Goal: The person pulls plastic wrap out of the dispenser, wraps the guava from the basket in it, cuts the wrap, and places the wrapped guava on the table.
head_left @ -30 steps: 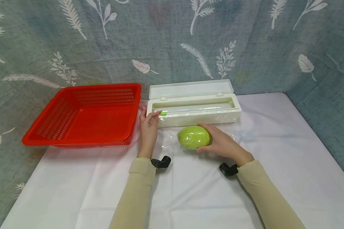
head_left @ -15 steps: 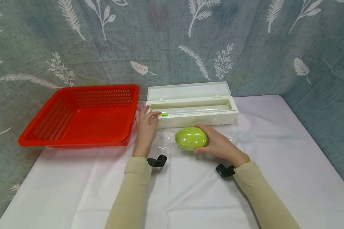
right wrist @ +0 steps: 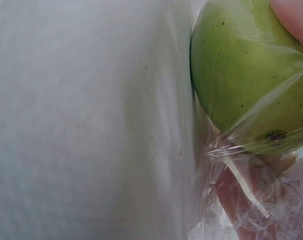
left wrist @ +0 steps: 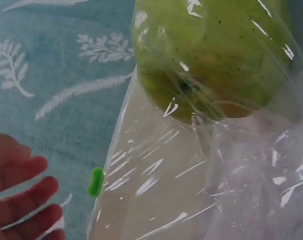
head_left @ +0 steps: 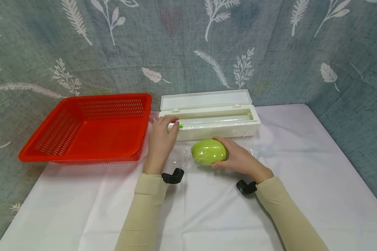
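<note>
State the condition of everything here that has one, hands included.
White dispenser box: upright, lid open
Film roll: lying inside the box
Clear film: pulled out over the box's front
Green slider: near the left end of the front edge
Green fruit: film stretched over it
Red basket: upright
Left hand: beside the slider, fingers relaxed
Right hand: gripping the fruit

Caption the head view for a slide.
Right hand grips film-covered fruit; left hand near green tab on open box.

Two hands (head_left: 161, 141) (head_left: 240, 158), two wrist cameras (head_left: 173, 176) (head_left: 246, 187) — one fruit (head_left: 208, 152), one box (head_left: 220, 132), one basket (head_left: 111, 127)
</note>
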A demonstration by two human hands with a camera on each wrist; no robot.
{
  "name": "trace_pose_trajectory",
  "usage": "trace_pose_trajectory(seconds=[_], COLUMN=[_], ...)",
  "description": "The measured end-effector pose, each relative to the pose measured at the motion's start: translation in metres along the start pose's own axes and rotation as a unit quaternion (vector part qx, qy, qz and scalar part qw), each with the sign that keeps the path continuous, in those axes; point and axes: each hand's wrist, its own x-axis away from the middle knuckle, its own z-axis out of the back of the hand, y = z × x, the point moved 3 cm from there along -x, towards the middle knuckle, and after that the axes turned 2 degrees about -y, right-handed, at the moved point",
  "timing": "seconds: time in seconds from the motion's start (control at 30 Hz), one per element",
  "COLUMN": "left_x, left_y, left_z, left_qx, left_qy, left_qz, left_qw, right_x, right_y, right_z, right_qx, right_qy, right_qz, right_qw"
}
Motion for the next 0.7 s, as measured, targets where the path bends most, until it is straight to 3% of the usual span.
trace_pose_trajectory(seconds=[0.17, 0.33, 0.7], left_x=[0.002, 0.005, 0.009], left_y=[-0.010, -0.023, -0.029], left_z=[-0.017, -0.032, -0.048], left_qx=[0.007, 0.024, 0.026], left_qy=[-0.007, 0.030, 0.060], left_qz=[0.032, 0.059, 0.055], left_qw=[0.9994, 0.9976, 0.9963], right_x=[0.000, 0.000, 0.000], right_y=[0.000, -0.001, 0.000], right_z=[0.001, 0.001, 0.001], right_qx=[0.000, 0.005, 0.006], right_qy=[-0.001, -0.001, 0.003], right_qz=[-0.004, 0.002, 0.007], right_qw=[1.000, 1.000, 1.000])
